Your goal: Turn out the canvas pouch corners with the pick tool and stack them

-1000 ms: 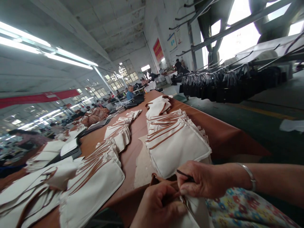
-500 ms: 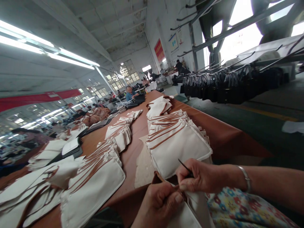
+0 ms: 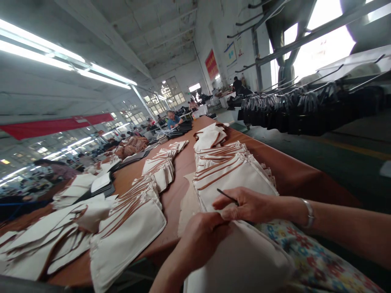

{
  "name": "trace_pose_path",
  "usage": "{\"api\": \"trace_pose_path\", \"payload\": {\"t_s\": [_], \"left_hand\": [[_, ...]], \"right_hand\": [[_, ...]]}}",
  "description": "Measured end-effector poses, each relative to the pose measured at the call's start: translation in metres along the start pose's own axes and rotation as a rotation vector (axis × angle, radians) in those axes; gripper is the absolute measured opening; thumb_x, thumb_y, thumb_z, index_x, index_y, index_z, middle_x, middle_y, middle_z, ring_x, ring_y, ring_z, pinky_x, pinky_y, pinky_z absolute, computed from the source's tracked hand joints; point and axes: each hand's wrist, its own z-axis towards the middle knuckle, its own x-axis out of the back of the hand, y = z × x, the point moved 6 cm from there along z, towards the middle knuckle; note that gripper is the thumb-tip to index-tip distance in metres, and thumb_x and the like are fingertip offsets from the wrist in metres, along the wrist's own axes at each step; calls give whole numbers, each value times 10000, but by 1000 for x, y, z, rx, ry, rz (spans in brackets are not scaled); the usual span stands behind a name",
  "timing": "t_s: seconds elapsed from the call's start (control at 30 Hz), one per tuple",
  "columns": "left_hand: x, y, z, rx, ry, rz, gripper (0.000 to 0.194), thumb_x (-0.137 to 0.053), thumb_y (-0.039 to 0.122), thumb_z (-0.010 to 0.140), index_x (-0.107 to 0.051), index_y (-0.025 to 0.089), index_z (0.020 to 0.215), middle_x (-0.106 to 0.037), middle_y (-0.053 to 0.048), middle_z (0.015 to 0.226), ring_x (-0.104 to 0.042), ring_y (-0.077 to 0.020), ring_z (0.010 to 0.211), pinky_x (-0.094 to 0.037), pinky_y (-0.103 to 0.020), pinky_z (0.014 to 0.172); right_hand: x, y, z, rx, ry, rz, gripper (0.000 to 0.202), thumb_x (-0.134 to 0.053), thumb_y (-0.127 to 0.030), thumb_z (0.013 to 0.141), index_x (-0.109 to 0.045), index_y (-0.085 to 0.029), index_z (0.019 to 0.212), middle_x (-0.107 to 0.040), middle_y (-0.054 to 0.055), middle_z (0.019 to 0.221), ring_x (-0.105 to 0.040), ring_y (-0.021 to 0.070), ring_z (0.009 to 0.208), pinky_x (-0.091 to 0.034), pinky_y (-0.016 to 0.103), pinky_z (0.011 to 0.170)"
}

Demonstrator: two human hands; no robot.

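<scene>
Fingers: right hand (image 3: 247, 205) pinches a thin dark tool (image 3: 226, 195) between thumb and forefinger, its tip slanting up and to the left, away from the wrist; left hand (image 3: 200, 236) is curled, knuckles up, on the near edge of a cream pouch (image 3: 241, 260) — whether it grips cloth underneath I cannot tell.
Pouch: lies across the lap, below and in front of both hands, plain face up, long axis running from the left hand toward the lower right.
Nearer hand: left — it rests on the pouch; the right sits just above the pouch's far edge, touching the left hand's fingertips.
Tool to pouch: the tip stands clear of the cloth, over the stack beyond.
Stack (image 3: 235, 179): cream pouches with brown trim, fanned on the table (image 3: 287, 173) just past the hands, running away from the person.
Left row (image 3: 131, 228): more trimmed pouches, set apart from the stack by a bare strip of table.
Bracelet (image 3: 308, 211): on the right wrist.
Lap: floral cloth (image 3: 308, 264) under the pouch's right end.
Far end: a person (image 3: 173, 120) sits at the table, well apart.
</scene>
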Motion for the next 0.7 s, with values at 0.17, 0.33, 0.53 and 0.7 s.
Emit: {"api": "trace_pose_path", "payload": {"t_s": [0.17,0.33,0.53,0.7], "left_hand": [[-8,-25,3,91,-189,-187,404,-650,517,856,-635,159,670,-464,32,670,-377,-127,636,-277,-259,584],[-8,-85,-36,259,-312,-307,563,-638,686,795,-627,137,668,-438,44,586,-309,-98,552,-189,-263,526],[1,-98,-56,327,-316,-554,625,-848,646,569,-670,126,868,-603,-15,747,-485,-122,641,-352,-235,613],[15,-84,-51,242,-162,-656,510,-890,498,610,-657,140,888,-621,-10,752,-494,-117,640,-356,-226,603]], "right_hand": [[-36,6,10,-94,-207,81,433,-868,-408,637,-675,-123,901,-581,-51,698,-487,99,625,-375,185,538],[-44,48,-9,-170,-213,358,370,-844,-425,685,-724,-96,801,-592,-33,608,-464,68,531,-363,167,478],[-9,53,-20,-273,-23,428,388,-800,-481,734,-694,-113,797,-505,-64,547,-363,42,359,-254,166,311],[11,72,-25,-135,49,148,384,-685,-500,822,-664,-118,781,-596,7,723,-507,91,514,-428,215,464]]}}
